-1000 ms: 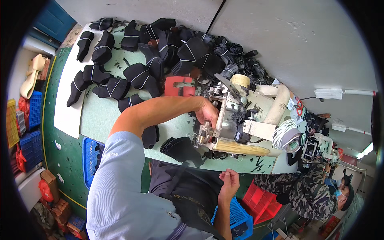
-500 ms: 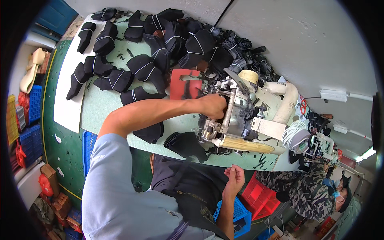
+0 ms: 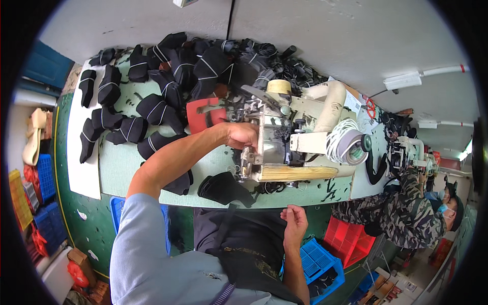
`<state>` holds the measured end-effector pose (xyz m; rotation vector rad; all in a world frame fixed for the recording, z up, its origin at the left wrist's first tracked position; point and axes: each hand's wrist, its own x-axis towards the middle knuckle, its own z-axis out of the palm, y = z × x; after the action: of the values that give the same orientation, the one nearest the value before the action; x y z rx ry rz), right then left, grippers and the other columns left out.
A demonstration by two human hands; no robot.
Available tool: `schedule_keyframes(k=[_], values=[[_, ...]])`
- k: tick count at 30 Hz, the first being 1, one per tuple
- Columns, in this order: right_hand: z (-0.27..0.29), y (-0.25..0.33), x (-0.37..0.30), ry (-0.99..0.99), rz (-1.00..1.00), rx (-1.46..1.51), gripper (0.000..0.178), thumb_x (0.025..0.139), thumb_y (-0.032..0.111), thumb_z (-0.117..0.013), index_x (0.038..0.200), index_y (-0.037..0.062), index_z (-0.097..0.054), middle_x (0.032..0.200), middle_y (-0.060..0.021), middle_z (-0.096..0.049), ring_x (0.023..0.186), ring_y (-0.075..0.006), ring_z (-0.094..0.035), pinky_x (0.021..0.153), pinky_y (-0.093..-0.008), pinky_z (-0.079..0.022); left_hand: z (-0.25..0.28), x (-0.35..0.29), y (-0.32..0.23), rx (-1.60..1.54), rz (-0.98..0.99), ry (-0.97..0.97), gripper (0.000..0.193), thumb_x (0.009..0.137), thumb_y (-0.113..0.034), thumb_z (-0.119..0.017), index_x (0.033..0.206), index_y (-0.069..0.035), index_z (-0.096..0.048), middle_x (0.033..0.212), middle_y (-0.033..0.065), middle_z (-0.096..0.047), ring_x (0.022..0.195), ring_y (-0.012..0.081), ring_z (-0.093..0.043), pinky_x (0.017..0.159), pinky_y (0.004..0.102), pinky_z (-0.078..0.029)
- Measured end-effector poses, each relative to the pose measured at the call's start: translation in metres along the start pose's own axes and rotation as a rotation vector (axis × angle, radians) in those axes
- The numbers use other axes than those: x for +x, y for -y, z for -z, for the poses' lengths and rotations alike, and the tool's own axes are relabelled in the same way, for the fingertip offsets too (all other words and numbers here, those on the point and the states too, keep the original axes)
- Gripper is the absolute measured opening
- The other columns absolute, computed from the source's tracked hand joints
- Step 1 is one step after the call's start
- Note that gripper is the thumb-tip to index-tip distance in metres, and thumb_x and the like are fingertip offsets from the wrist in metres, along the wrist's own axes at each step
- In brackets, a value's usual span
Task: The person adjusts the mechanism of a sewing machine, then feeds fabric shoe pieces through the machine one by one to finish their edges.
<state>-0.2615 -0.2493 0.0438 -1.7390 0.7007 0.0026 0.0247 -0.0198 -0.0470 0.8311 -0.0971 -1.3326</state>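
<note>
My left hand [image 3: 243,136] reaches across the table to the near-left side of a cream-coloured machine [image 3: 274,133], which looks like a sewing or skiving machine. Its fingers are curled and partly hidden by the machine's metal parts; what they hold, if anything, cannot be made out. My right hand [image 3: 295,223] hangs at the table's front edge by my dark apron [image 3: 239,239], fingers curled in, with nothing visible in it. Beside the machine, at the near edge, lies a fanned stack of black cut pieces [image 3: 226,189]. A red plate with a cutout [image 3: 195,121] lies beyond my left forearm.
Tied bundles of black pieces [image 3: 155,109] cover the left and far parts of the pale green table [image 3: 119,173]. A cone of white cord [image 3: 345,145] sits at the machine's right. Blue [image 3: 317,262] and red crates [image 3: 348,239] stand below; a co-worker in camouflage [image 3: 406,213] sits at right.
The view has shifted, so the table and machine appear lower and farther left. My left hand is still at the machine, and my right hand still hangs by the edge with curled fingers.
</note>
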Motion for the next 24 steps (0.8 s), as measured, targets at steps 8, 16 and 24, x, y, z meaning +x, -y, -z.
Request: schedule_keyframes(k=[8, 16, 24], values=[[0.004, -0.005, 0.003, 0.031, -0.014, 0.066, 0.011, 0.101, 0.007, -0.061, 0.109, 0.0007, -0.065, 0.091, -0.0066, -0.068, 0.081, -0.0139, -0.065, 0.077, -0.0281, -0.056, 0.018, 0.024, 0.009, -0.067, 0.188, 0.043, 0.032, 0.085, 0.010, -0.067, 0.116, 0.001, -0.069, 0.104, 0.0095, -0.075, 0.093, 0.0162, -0.072, 0.078, 0.0317, -0.061], [0.008, -0.005, 0.004, 0.003, -0.028, 0.090, 0.011, 0.101, 0.008, -0.061, 0.108, 0.0006, -0.066, 0.091, -0.0065, -0.068, 0.081, -0.0140, -0.066, 0.077, -0.0283, -0.056, 0.014, 0.030, 0.005, 0.026, 0.306, 0.105, 0.038, 0.086, 0.000, -0.072, 0.123, -0.003, -0.068, 0.115, 0.0059, -0.072, 0.099, 0.0152, -0.069, 0.083, 0.0328, -0.058], [0.010, -0.005, 0.006, -0.010, -0.024, 0.072, 0.011, 0.100, 0.008, -0.061, 0.108, 0.0007, -0.066, 0.091, -0.0065, -0.068, 0.081, -0.0140, -0.066, 0.077, -0.0284, -0.057, -0.009, 0.012, -0.011, 0.286, 0.271, -0.029, 0.043, 0.086, -0.010, -0.076, 0.128, -0.005, -0.066, 0.125, 0.0045, -0.069, 0.108, 0.0161, -0.065, 0.090, 0.0356, -0.054]])
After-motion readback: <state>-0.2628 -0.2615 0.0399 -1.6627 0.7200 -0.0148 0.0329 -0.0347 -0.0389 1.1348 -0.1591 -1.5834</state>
